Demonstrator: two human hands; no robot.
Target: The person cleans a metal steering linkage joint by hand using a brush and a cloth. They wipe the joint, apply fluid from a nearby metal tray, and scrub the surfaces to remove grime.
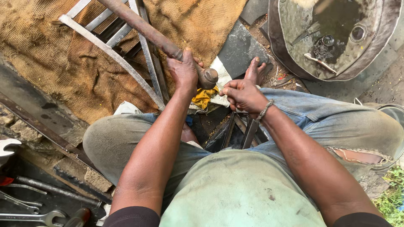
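As we look down from the head camera: we see a seated person's two bare arms reaching forward over the knees
Left hand (184,71): we find its fingers wrapped tight round the rusty metal rod (151,33), gripping just behind the rod's knobbed end
Rusty metal rod: we log it as long and round, slanting from the top of the view down to the right, its rounded end (208,77) just beside the right hand
Right hand (242,94): we note the fingers curled and pinched together close to the rod's end; whether they hold anything small we cannot tell
Wrist: we record a braided band (265,110) on the right one
Yellow rag (204,97): we place it directly under the rod's end, crumpled
Metal frame (126,50): we list grey bars lying on brown burlap (63,67) beneath the rod
Bare foot (255,70): we see it beyond the right hand, on the ground
Metal basin (336,38): we enter it top right, holding dark liquid and small parts
Spanners (29,210): we count several at bottom left, well apart from the hands
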